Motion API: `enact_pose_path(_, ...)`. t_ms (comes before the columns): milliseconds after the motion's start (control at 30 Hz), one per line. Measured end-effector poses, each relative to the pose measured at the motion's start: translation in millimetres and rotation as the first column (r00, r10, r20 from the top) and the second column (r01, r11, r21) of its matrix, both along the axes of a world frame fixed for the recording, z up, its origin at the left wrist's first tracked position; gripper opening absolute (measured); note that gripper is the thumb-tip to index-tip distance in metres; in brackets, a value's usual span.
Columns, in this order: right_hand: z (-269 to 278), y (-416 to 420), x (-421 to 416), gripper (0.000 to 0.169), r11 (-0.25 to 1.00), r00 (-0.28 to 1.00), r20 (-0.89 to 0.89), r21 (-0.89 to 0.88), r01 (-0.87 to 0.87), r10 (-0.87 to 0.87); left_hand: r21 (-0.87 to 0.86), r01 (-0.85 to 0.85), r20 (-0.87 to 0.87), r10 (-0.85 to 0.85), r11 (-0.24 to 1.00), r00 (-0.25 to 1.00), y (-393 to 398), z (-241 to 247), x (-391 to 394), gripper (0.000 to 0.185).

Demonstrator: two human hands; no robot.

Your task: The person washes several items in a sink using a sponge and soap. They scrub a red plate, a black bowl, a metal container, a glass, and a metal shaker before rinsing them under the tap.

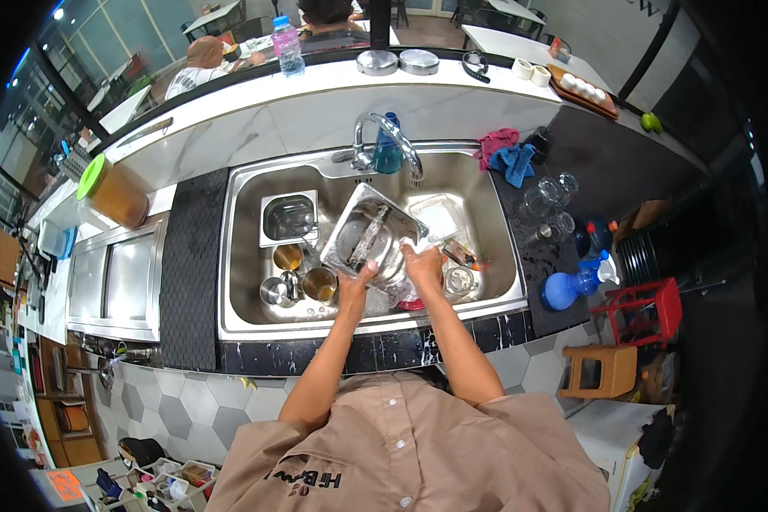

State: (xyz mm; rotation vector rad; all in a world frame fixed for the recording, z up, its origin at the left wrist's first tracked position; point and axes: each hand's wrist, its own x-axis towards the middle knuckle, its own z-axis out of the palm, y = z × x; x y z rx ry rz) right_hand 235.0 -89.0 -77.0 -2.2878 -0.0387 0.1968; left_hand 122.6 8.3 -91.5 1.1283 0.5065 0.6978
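Observation:
Over the stainless steel sink (244, 317), a rectangular metal food pan (342, 230) is tilted between my hands. My left hand (356, 285) grips its lower left edge. My right hand (422, 264) is at its right side, with something white, a sponge or foam, at the fingers. A long dark and silvery item, its kind unclear, shows inside the pan. Left of it in the sink lie a smaller metal pan (288, 219), a metal pitcher (274, 291) and two cups with brownish insides (320, 283). To the right are a white square container (436, 216) and a clear glass (459, 281).
The chrome faucet (390, 128) arches behind the pan, beside a blue soap bottle (388, 150). On the right mat stand glasses (541, 198) and a blue spray bottle (566, 289), near pink and blue cloths (513, 161). People sit beyond the ledge (333, 77).

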Motion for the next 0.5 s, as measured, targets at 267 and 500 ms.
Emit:
enact_pose_path(267, 42.3, -37.2, 13.1, 0.065, 0.859, 0.822, -0.251, 0.123, -0.496, 0.511, -0.659, 0.285, 0.219, -0.186, 0.696, 0.958, 60.5, -26.8, -5.7, 0.054)
enact_pose_path(500, 8.2, -9.6, 114.9, 0.062, 0.683, 0.672, 0.119, -0.152, -0.715, 0.731, -0.555, 0.072, -0.181, -0.205, 0.829, 0.962, 56.1, 9.1, -4.6, 0.021)
